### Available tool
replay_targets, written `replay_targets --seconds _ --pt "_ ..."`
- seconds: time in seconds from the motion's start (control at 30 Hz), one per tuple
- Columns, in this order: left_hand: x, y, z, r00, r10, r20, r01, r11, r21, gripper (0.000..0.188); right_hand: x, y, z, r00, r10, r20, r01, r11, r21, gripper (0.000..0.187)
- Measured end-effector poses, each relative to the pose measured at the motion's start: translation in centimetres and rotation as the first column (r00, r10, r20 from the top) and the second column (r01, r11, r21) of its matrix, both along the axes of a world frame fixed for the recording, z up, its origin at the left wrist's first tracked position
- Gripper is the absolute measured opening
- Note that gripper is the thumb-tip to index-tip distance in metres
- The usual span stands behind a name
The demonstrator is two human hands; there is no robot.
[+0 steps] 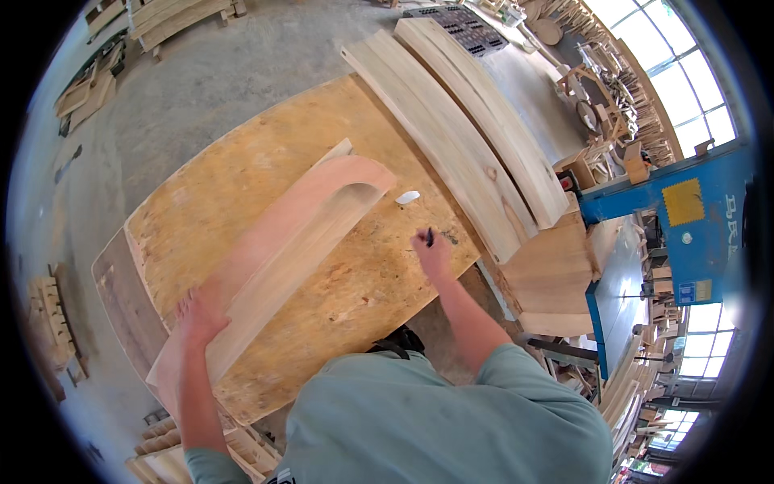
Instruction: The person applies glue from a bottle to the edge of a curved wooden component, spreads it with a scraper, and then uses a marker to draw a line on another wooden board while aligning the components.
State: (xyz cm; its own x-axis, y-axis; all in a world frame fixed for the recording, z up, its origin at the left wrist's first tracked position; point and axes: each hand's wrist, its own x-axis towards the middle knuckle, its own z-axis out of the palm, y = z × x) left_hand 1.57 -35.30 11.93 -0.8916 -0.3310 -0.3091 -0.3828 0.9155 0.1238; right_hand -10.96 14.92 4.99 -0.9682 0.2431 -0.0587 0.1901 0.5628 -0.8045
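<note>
A long pinkish thin sheet, like a template with a rounded far end [355, 168], lies slantwise over a pale wooden board [294, 274]. My left hand [201, 317] rests flat on the near left part of the sheet, fingers spread and slightly blurred. To the right of the board, my right hand [434, 254] is closed around a small dark pen-like thing [430, 237], its tip hard to make out. A small white piece [407, 197] lies on the worktable just beyond the right hand.
The worn yellowish plywood worktable [193, 202] carries the board. Two long planks [451, 145] lie along its right side. A blue machine [693, 218] with a flat table stands at the right. Wooden parts [177, 20] are stacked on the floor at the far left.
</note>
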Motion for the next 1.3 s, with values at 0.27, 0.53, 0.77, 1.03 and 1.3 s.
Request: replay_targets --seconds 0.27,0.53,0.77,1.03,1.3 --pt "-8.1 6.5 -0.1 0.998 -0.045 0.051 0.048 0.998 -0.048 0.091 -10.3 5.8 0.2 0.933 0.356 0.054 -0.360 0.927 0.105 0.055" --pt "-9.9 6.9 -2.6 0.992 0.038 0.118 -0.028 0.996 -0.089 0.086 -14.6 5.9 -3.1 0.817 0.576 0.004 -0.571 0.811 -0.131 0.029" --pt "-11.5 9.2 -0.6 0.979 0.087 0.182 -0.070 0.993 -0.100 0.087 -18.6 6.6 -2.6 0.849 0.526 -0.048 -0.527 0.837 -0.149 0.023" --pt "-11.8 10.0 -0.7 0.976 0.122 0.178 -0.104 0.988 -0.112 0.088 -23.4 5.3 -3.4 0.856 0.503 -0.119 -0.515 0.851 -0.103 0.018" --pt "-12.0 9.8 -0.3 0.977 0.127 0.171 -0.110 0.988 -0.108 0.085 -23.1 5.1 -4.2 0.854 0.516 -0.067 -0.520 0.849 -0.098 0.031"
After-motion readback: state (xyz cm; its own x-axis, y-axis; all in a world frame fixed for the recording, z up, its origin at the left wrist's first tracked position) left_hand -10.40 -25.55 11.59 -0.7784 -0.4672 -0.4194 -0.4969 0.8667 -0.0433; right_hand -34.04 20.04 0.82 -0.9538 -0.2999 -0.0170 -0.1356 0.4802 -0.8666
